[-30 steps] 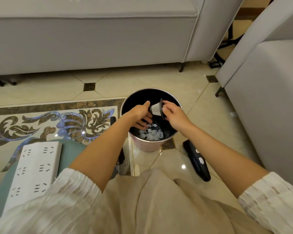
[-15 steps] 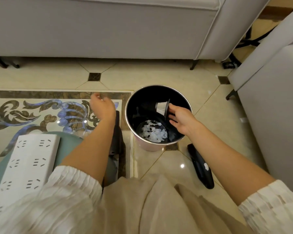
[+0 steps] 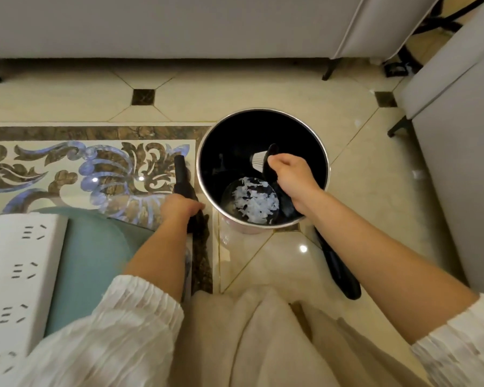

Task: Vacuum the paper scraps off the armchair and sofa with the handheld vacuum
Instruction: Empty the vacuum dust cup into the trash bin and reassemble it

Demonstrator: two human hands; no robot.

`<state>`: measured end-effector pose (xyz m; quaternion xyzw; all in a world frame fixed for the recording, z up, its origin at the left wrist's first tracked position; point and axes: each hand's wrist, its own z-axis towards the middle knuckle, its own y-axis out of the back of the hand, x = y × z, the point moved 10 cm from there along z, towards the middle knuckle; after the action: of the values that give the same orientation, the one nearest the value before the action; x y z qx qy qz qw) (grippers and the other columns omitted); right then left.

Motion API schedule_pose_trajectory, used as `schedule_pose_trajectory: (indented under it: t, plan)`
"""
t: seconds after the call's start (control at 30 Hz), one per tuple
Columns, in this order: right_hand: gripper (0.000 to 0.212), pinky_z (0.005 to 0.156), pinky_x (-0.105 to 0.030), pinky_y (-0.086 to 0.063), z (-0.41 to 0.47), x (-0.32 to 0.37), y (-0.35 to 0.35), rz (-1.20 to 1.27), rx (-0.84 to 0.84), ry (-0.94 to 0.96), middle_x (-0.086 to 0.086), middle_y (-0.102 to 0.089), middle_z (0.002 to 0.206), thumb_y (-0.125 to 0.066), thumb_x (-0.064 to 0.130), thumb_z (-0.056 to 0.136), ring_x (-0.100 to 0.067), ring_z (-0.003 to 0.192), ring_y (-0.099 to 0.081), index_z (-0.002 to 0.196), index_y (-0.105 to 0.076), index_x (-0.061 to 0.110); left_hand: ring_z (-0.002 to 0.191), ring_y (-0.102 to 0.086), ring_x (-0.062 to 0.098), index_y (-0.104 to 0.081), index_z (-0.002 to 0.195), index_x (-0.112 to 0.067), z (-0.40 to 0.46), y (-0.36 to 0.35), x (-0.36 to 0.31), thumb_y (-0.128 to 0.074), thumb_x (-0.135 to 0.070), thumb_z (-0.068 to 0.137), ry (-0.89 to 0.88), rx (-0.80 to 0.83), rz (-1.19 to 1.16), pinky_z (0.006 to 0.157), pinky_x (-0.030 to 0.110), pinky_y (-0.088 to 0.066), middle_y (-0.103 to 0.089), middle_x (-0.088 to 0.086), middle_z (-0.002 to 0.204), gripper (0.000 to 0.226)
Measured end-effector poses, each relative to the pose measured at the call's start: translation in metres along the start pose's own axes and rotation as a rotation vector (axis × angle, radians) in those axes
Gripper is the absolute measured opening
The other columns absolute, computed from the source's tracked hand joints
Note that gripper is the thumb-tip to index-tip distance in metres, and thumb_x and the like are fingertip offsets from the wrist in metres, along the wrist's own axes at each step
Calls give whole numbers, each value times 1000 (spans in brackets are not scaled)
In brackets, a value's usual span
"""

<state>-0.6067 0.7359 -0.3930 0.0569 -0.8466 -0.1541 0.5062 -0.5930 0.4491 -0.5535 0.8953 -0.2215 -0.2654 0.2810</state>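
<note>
On the far left a white power strip [image 3: 14, 272] lay on a teal stool [image 3: 87, 263]. Just right of it, the left hand [image 3: 179, 208] was curled round a dark vacuum part [image 3: 182, 177] lying on the patterned floor beside the bin [image 3: 326, 152]; it looked like the nozzle and dust cup, though the grip hid the middle. That piece seemed light, stiff plastic, best held round its wider rear end, where the hand already was.

Inside the bin, the paper scraps [image 3: 253, 201] lay in a loose white heap at the bottom, weightless and easily blown about. Above them the right hand [image 3: 288, 174] pinched the filter [image 3: 259, 160] by its black rim, fingers bent tight, the white pleats pointing left. The pleats looked fragile and dusty, so the rim was the sound place to hold.

Right of the bin, the vacuum body [image 3: 338, 269] lay on the tiles, untouched; it seemed the heaviest part, smooth, to be taken round its handle. The hands were well apart.
</note>
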Motion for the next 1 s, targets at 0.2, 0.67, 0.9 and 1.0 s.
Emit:
schedule_pose_trajectory:
  t: [0.2, 0.67, 0.9, 1.0]
  plan:
    - [31, 84, -26, -39, -17, 36, 0, 11, 85, 2, 0, -61, 110, -52, 28, 100, -15, 100, -54, 125, -62, 12, 100, -60, 35, -46, 127, -5, -46, 87, -64, -80, -37, 74, -72, 2, -488, 84, 45, -54, -57, 13, 115, 71]
    - [21, 70, -21, -40, -105, 154, 17, 5, -2, 296, 13, -54, 71, -59, 26, 95, -6, 71, -50, 106, -73, 14, 86, -61, 29, -55, 106, -7, -204, 140, -165, -49, -37, 94, -196, 476, -939, 71, 43, -54, -63, 13, 96, 33]
    - [23, 66, -17, -44, -129, 161, 32, 20, -101, 325, 8, -63, 73, -60, 27, 95, -2, 65, -57, 110, -72, 14, 91, -62, 27, -53, 98, -10, -237, 113, -181, -57, -45, 94, -230, 541, -947, 77, 42, -55, -61, 14, 98, 36]
    - [23, 65, -14, -48, -131, 157, 41, 53, -141, 296, 4, -68, 76, -61, 26, 94, -3, 68, -62, 110, -71, 13, 85, -64, 28, -53, 105, -8, -254, 96, -182, -58, -46, 94, -213, 613, -935, 68, 42, -55, -63, 15, 96, 40]
